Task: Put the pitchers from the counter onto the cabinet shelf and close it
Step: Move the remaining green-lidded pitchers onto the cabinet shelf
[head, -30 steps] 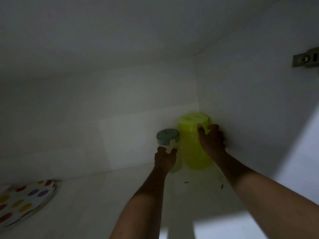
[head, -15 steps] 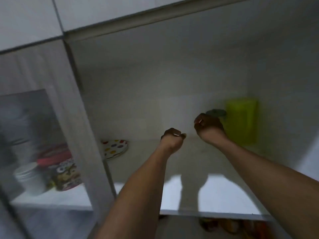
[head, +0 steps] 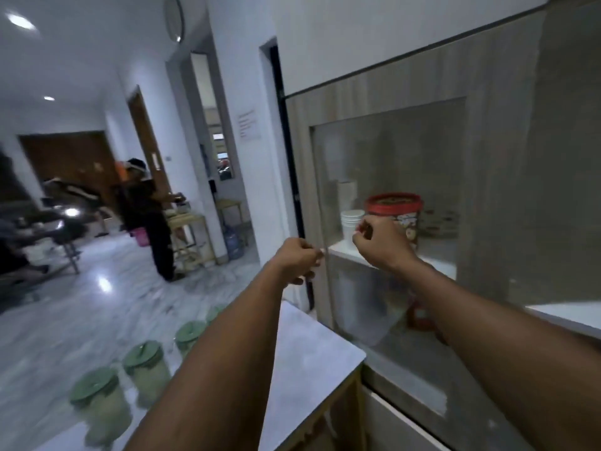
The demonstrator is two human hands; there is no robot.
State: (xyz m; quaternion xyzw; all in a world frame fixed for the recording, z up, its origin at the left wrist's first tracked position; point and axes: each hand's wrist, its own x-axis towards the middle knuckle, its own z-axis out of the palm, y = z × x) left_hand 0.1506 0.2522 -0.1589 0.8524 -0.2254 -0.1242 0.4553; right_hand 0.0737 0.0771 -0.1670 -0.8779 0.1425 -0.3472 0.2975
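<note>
Several pitchers with green lids stand in a row on the white counter point(head: 312, 356) at lower left: the nearest pitcher point(head: 99, 403), a second pitcher point(head: 146, 369), a third pitcher point(head: 190, 336) and more behind my forearm. My left hand point(head: 300, 260) is raised in a loose fist above the counter, empty. My right hand point(head: 382, 244) is curled in front of the glass-fronted cabinet door point(head: 390, 177), also empty. The open cabinet shelf with the stored pitchers is out of view to the right.
Behind the glass stand a red-lidded tub point(head: 395, 211) and stacked white cups point(head: 351, 222) on a shelf. A person in dark clothes point(head: 146, 219) stands in the room at left near a small table point(head: 192, 236). A water bottle point(head: 233, 239) sits on the floor.
Both hands let go of the pitchers inside the cabinet and pulled back out. My view swung left, from the cabinet interior to the glass door, the counter and the room.
</note>
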